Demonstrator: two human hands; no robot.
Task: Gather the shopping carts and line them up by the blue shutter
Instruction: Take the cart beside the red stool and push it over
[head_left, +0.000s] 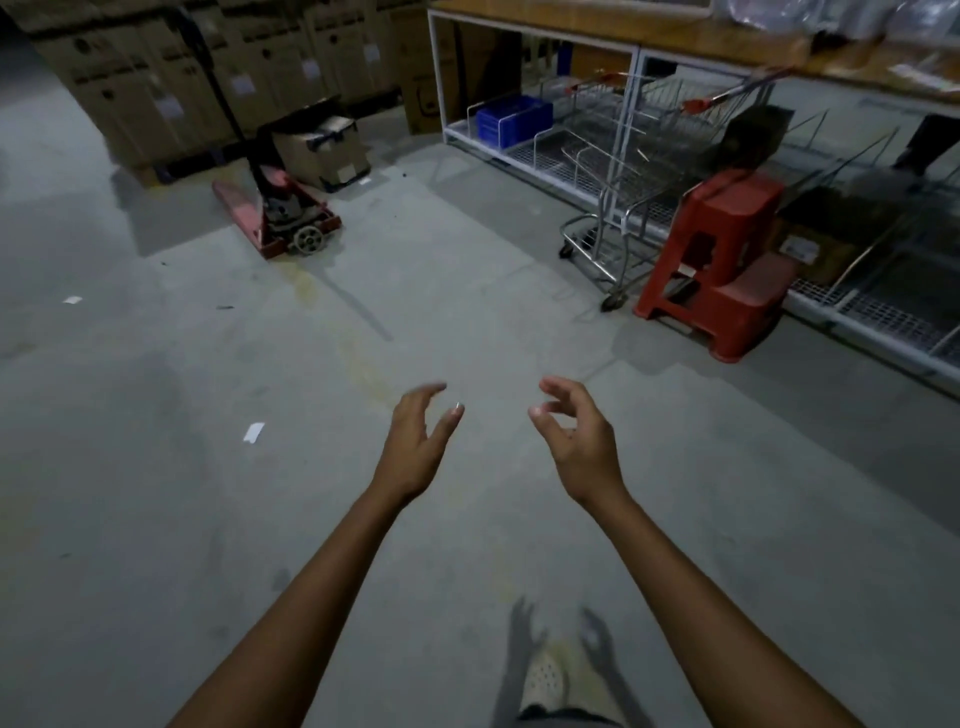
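Shopping carts (631, 176) up on the right: bright wire mesh, tubular steel frames, red-sleeved handles, small castors down on the concrete. Nested together, by the look of it, and tucked tight against a white metal rack (441, 78) with wire-grid shelves and a rough wooden top (675, 36). Well out of reach of both hands. Just beside the carts' near castor, a red moulded-plastic step stool (722, 270), boxy, two-tiered, partly hiding the baskets. Further back on the rack's bottom shelf, a blue ribbed plastic crate (514, 120). Over to the left, a red pallet jack (280, 218), flat forks, black handle slanting up, with a scuffed cardboard box (324, 150) right behind it and a wall of tall brown cartons (156, 78) beyond. Underfoot, smooth grey concrete floor (208, 493), stained with a yellowish streak, a white paper scrap (254, 432) lying on it. Down front, left hand (415, 447) and right hand (582, 441) stretched out side by side, near each other but apart; fingers spread and loosely curved on both, thumbs out, gripping nothing. At the bottom edge, a pale perforated shoe (543, 678) and hand shadows on the floor.
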